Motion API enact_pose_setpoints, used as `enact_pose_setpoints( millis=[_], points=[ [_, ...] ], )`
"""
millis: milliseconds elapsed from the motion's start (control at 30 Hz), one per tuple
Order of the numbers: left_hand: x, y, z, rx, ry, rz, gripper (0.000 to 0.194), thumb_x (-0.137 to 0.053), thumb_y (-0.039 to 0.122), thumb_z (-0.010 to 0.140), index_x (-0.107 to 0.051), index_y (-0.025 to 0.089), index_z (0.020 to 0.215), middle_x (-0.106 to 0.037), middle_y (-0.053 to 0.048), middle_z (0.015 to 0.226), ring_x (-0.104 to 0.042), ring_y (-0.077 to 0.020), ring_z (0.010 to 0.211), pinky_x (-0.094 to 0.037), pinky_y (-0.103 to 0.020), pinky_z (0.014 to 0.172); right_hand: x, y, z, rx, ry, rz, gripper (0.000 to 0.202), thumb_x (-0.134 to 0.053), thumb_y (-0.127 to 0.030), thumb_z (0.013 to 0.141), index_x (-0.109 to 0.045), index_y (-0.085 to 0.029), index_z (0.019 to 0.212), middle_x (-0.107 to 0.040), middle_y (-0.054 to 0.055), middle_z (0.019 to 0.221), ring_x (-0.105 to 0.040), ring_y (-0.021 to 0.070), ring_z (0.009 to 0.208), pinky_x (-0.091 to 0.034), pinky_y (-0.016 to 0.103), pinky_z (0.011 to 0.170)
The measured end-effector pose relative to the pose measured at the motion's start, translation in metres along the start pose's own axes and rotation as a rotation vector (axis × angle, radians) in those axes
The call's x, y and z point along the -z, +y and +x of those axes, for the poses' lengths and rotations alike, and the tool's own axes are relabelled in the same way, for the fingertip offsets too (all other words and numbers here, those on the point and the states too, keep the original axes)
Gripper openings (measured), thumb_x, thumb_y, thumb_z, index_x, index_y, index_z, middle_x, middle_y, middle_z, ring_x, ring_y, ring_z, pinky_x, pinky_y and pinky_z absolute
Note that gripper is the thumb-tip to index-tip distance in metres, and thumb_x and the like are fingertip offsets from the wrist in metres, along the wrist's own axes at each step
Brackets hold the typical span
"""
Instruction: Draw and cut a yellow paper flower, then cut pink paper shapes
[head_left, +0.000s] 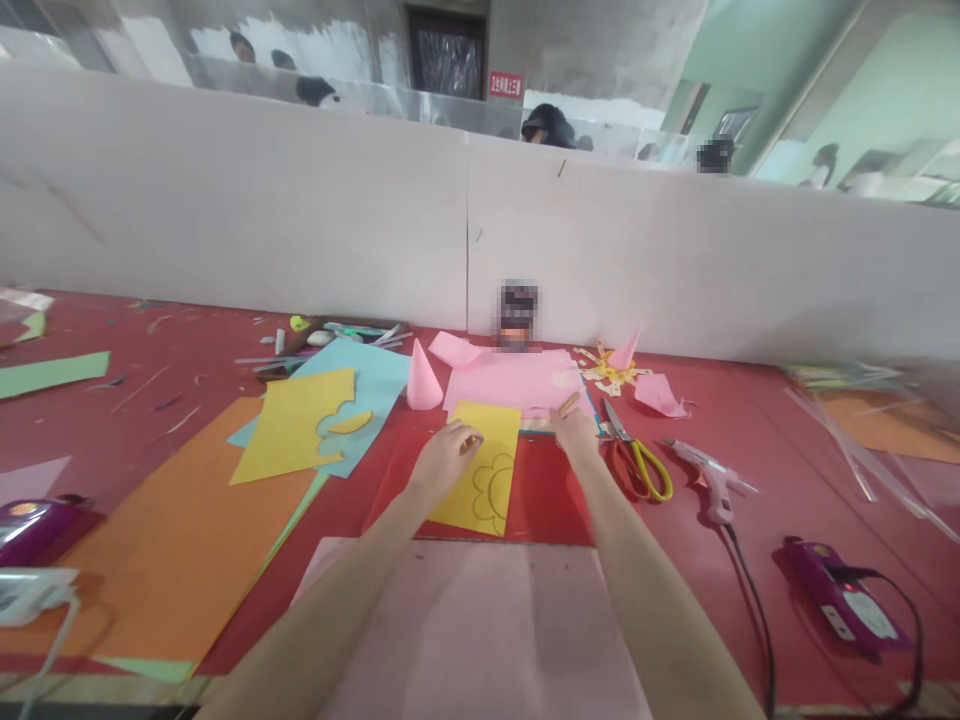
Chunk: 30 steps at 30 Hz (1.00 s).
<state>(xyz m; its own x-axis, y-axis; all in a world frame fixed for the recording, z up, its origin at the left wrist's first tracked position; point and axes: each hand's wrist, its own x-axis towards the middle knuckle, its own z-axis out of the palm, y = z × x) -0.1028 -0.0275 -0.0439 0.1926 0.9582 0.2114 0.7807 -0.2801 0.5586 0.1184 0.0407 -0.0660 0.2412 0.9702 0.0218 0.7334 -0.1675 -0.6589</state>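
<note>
Head view: L hand (452,446) part-curled over yellow sheet (493,440).

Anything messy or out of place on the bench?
Just clutter: yellow bits lie strewn on the red table beyond the scissors, untidy, like offcuts left where they fell. No spill visible.

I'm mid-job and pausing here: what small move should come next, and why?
Probably move the right hand to the scissors: they lie just beside it, and the flower outline on the yellow sheet looks drawn but uncut.
</note>
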Motion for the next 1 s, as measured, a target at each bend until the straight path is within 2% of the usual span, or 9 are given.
enact_pose_setpoints(
  millis=[133, 233, 367, 533, 633, 700, 767, 867, 1000],
  points=[
    [-0.006, -0.011, -0.004, -0.004, -0.012, -0.079, 0.02, -0.043, 0.021, 0.083, -0.062, 0.019, 0.089, -0.06, -0.004, 0.092, -0.058, -0.0139, 0.079, -0.045, -0.026, 0.07, 0.0, -0.012, 0.024, -0.111, -0.068, 0.053, 0.043, -0.059, -0.024, 0.069, -0.057, -0.002, 0.106, -0.065, 0.015, 0.066, -0.063, 0.0264, 0.066, -0.044, 0.035, 0.06],
    [-0.006, -0.012, -0.006, 0.003, -0.031, -0.108, 0.019, -0.045, 0.021, 0.082, -0.062, 0.02, 0.09, -0.06, -0.003, 0.094, -0.057, -0.0146, 0.082, -0.045, -0.026, 0.071, 0.006, -0.017, 0.028, -0.139, -0.18, 0.161, 0.03, -0.059, -0.027, 0.068, -0.064, -0.007, 0.09, -0.058, 0.005, 0.049, -0.057, 0.0195, 0.049, -0.042, 0.03, 0.051],
    [-0.008, -0.012, -0.004, 0.007, -0.044, -0.132, 0.019, -0.045, 0.022, 0.081, -0.063, 0.021, 0.088, -0.059, -0.002, 0.092, -0.057, -0.0145, 0.082, -0.045, -0.026, 0.071, 0.018, -0.018, 0.009, -0.121, -0.388, 0.407, 0.02, -0.057, -0.031, 0.069, -0.063, -0.013, 0.063, -0.046, -0.004, 0.037, -0.038, 0.0082, 0.03, -0.032, 0.022, 0.036],
    [-0.012, -0.02, 0.0, 0.045, -0.05, -0.162, 0.018, -0.047, 0.023, 0.081, -0.064, 0.021, 0.088, -0.058, -0.002, 0.087, -0.055, -0.0124, 0.073, -0.043, -0.024, 0.066, 0.022, -0.014, -0.029, -0.062, -0.571, 0.687, 0.02, -0.065, -0.034, 0.062, -0.061, -0.014, 0.064, -0.062, 0.003, 0.054, -0.054, 0.01, 0.042, -0.045, 0.022, 0.043],
    [-0.013, -0.022, 0.001, 0.014, -0.061, -0.131, 0.019, -0.048, 0.024, 0.081, -0.065, 0.022, 0.089, -0.058, -0.001, 0.087, -0.054, -0.0124, 0.071, -0.042, -0.025, 0.066, 0.013, -0.008, -0.045, -0.02, -0.579, 0.81, 0.024, -0.066, -0.036, 0.064, -0.06, -0.016, 0.074, -0.065, 0.003, 0.062, -0.057, 0.0106, 0.045, -0.048, 0.023, 0.045],
    [-0.013, -0.023, 0.001, 0.002, -0.063, -0.128, 0.019, -0.048, 0.026, 0.082, -0.064, 0.023, 0.09, -0.058, -0.001, 0.087, -0.054, -0.0125, 0.071, -0.042, -0.025, 0.067, 0.004, -0.006, -0.051, 0.045, -0.529, 0.982, 0.023, -0.067, -0.036, 0.066, -0.058, -0.018, 0.077, -0.067, 0.003, 0.065, -0.058, 0.0117, 0.047, -0.046, 0.022, 0.04],
    [-0.013, -0.023, 0.0, 0.005, -0.067, -0.137, 0.019, -0.047, 0.028, 0.082, -0.064, 0.023, 0.091, -0.057, -0.001, 0.088, -0.054, -0.0122, 0.07, -0.043, -0.025, 0.066, -0.004, -0.007, -0.054, 0.106, -0.463, 1.051, 0.021, -0.067, -0.033, 0.068, -0.057, -0.019, 0.08, -0.068, 0.003, 0.072, -0.062, 0.0146, 0.057, -0.049, 0.024, 0.045],
    [-0.013, -0.022, 0.0, 0.012, -0.075, -0.143, 0.02, -0.047, 0.028, 0.083, -0.063, 0.024, 0.093, -0.057, -0.001, 0.089, -0.055, -0.0119, 0.071, -0.043, -0.024, 0.065, -0.01, -0.011, -0.055, 0.21, -0.411, 1.005, 0.016, -0.064, -0.031, 0.072, -0.059, -0.021, 0.082, -0.065, 0.0, 0.069, -0.061, 0.0137, 0.056, -0.051, 0.027, 0.053],
    [-0.014, -0.022, 0.0, 0.021, -0.079, -0.117, 0.019, -0.047, 0.026, 0.083, -0.063, 0.024, 0.092, -0.057, 0.0, 0.089, -0.055, -0.0119, 0.072, -0.044, -0.024, 0.064, -0.011, -0.01, -0.054, 0.338, -0.384, 0.861, 0.009, -0.062, -0.026, 0.075, -0.06, -0.02, 0.081, -0.054, -0.004, 0.055, -0.051, 0.0106, 0.049, -0.042, 0.024, 0.05]
  ],
)
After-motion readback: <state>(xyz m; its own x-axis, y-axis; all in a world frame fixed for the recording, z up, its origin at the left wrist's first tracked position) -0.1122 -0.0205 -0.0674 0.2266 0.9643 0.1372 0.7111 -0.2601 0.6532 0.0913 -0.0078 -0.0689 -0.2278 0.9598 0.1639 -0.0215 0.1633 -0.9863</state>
